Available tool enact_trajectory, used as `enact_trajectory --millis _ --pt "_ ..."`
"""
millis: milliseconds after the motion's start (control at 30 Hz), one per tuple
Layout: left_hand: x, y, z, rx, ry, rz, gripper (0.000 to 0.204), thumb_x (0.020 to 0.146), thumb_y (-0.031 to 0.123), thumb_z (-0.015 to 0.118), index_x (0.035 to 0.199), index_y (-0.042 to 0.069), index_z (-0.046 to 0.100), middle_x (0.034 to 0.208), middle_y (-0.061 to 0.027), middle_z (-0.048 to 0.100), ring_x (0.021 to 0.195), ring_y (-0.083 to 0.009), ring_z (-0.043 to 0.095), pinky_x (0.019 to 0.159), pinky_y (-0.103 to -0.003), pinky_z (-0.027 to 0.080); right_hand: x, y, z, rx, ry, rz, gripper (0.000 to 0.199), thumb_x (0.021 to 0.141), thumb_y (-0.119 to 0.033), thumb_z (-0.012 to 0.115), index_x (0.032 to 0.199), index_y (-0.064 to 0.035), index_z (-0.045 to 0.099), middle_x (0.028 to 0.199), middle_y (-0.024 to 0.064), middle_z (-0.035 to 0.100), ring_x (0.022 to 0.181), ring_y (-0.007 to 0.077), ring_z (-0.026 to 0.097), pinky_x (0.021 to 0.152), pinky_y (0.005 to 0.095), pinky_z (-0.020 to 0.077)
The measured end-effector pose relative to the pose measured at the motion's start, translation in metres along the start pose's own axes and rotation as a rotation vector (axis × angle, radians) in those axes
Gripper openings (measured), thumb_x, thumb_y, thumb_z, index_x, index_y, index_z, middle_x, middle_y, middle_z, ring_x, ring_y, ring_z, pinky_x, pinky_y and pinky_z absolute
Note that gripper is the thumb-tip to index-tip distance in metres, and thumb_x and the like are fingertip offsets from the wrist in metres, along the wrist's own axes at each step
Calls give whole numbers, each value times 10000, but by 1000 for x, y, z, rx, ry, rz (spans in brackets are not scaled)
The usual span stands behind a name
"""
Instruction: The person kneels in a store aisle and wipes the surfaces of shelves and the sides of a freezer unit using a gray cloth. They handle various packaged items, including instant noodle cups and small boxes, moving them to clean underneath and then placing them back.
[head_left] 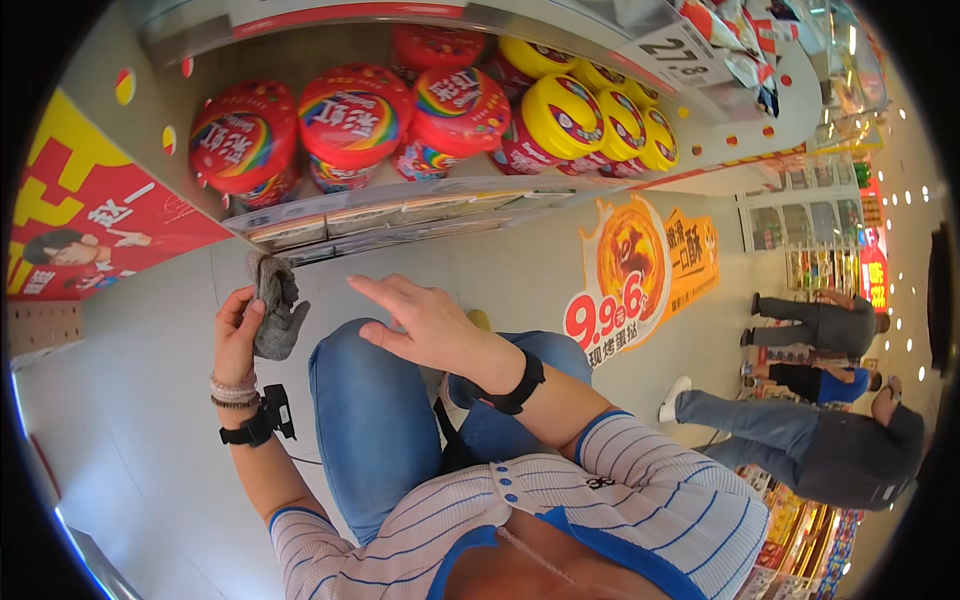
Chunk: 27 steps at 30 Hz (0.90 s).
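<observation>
My left hand (pixel 238 322) pinches a bunched grey cloth (pixel 275 315) in front of the low shelf edge, over the pale floor. Its folds hide part of the fingertips. My right hand (pixel 425 325) hangs above my knees with its fingers stretched out and nothing in it. Just beyond both hands is the shelf's front edge (pixel 400 212). On that shelf stand red-lidded candy tubs (pixel 357 115) with rainbow labels, and yellow-lidded tubs (pixel 565 118) to their right. Neither hand touches the tubs.
A red and yellow poster board (pixel 90 215) flanks the shelf at left. Above the tubs, a price card (pixel 680 60) hangs by packaged snacks (pixel 735 50). Round and orange stickers (pixel 635 265) lie on the floor. Several people stand at right, the nearest in dark clothes (pixel 850 455).
</observation>
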<state>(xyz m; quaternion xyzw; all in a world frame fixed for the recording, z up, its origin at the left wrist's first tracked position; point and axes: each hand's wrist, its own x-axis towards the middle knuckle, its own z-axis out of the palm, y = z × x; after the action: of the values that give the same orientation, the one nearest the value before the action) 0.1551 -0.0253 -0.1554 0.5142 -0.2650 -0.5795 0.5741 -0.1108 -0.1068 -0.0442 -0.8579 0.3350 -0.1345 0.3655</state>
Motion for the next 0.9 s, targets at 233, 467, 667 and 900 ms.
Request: enact_trajectory --millis 233,467,667,900 --pt "-14 22 113 52 -413 -11 93 923 64 588 995 6 581 783 56 527 685 -26 436 584 -190 380 -15 -5 9 203 149 59 677 881 -338 605 1383 5 307 1082 272 576 868 449 608 731 449 515" --pt "-6 24 127 351 -423 51 124 925 60 573 841 -28 598 689 57 488 620 -30 379 539 -200 327 -30 6 2 16 217 163 443 900 -255 563 1279 -55 452 915 193 638 753 375 640 624 448 521" --pt "3 13 168 316 -560 165 101 896 48 590 907 -42 635 686 21 520 620 -57 410 550 -224 355 -61 3 -36 -142 262 190 470 822 -126 617 1272 -92 487 970 124 601 746 335 628 602 415 521" --pt "32 -1 191 466 -779 64 207 886 60 595 1071 -22 641 973 -112 683 863 -162 648 782 -273 499 -149 3 -120 -179 248 435 351 830 -156 564 1178 -104 554 954 139 597 768 322 622 661 405 505"
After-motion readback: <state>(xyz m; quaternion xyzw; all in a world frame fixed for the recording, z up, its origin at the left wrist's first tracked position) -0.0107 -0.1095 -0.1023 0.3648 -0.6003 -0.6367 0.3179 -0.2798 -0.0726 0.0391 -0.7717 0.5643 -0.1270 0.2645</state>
